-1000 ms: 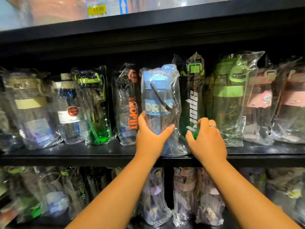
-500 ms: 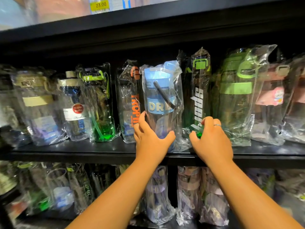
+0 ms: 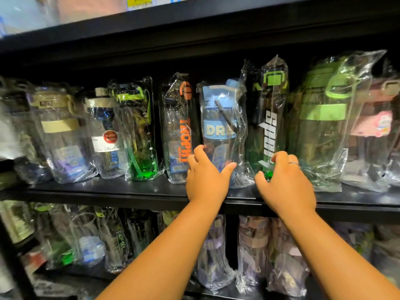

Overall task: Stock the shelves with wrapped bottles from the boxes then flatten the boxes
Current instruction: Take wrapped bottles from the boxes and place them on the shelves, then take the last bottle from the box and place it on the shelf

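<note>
The left fingers (image 3: 198, 153) curl round the foot of the blue bottle (image 3: 219, 128), with the thumb pressed on its right side, so the left hand (image 3: 206, 180) grips it low through the clear wrap. The right fingers (image 3: 279, 156) curl over the foot of the sport bottle (image 3: 271, 124), thumb at its left, and the right hand (image 3: 286, 187) holds it there. A ring (image 3: 293, 163) sits on one right finger.

Both bottles stand upright on the shelf (image 3: 108, 194), near its front edge, the two side by side with their wraps touching. The blue one bears a band with the letters "DRE". The sport bottle is dark with a green lid and is the taller.

Just left of the blue bottle stands an orange-print bottle (image 3: 179, 131). Just right of the sport bottle stands a green-lid bottle (image 3: 322, 118). More wrapped bottles fill the row on both sides, blurred toward the edges.

Below, wrapped bottles (image 3: 216, 254) stand on a lower shelf. Above, a yellow price tag (image 3: 138, 0) shows at the top edge, its figures unreadable.
</note>
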Demonstrator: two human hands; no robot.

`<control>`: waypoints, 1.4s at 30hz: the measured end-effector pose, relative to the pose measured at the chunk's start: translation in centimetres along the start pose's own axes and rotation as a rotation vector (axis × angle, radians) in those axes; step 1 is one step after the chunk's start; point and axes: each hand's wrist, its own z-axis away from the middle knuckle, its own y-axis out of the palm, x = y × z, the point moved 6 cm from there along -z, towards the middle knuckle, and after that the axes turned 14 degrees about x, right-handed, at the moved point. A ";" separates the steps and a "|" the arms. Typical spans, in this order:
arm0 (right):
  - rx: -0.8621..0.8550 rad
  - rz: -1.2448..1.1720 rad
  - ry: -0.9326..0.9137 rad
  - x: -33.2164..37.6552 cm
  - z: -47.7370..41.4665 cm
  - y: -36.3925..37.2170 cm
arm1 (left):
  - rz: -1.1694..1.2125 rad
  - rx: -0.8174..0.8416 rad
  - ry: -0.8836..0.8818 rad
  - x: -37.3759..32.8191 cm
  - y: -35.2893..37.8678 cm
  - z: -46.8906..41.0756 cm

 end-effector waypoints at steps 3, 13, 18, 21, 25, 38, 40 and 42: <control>0.008 -0.001 0.002 0.0 0.0 0.0 | -0.018 0.001 -0.043 -0.1 0.3 -0.5; 0.012 0.004 -0.001 0.1 0.0 0.0 | -0.095 -0.033 -0.107 -0.5 0.7 -0.8; -0.001 -0.034 -0.004 -0.1 0.3 -0.1 | -0.054 -0.007 -0.095 -0.5 0.7 -0.3; -0.046 -0.046 -0.058 -0.2 1.2 -0.3 | -0.030 0.018 -0.041 -0.5 0.6 1.1; -0.098 0.053 -0.131 -1.4 4.7 0.3 | -0.062 0.029 0.170 0.4 1.0 5.2; 0.212 0.312 0.040 -11.3 26.9 10.8 | -0.118 0.376 0.474 10.2 13.6 24.4; 0.326 0.337 0.132 -14.0 30.9 13.2 | -0.141 0.488 0.458 13.0 16.4 28.1; 0.446 0.364 0.247 -16.7 34.9 15.2 | -0.163 0.603 0.454 15.2 18.9 31.9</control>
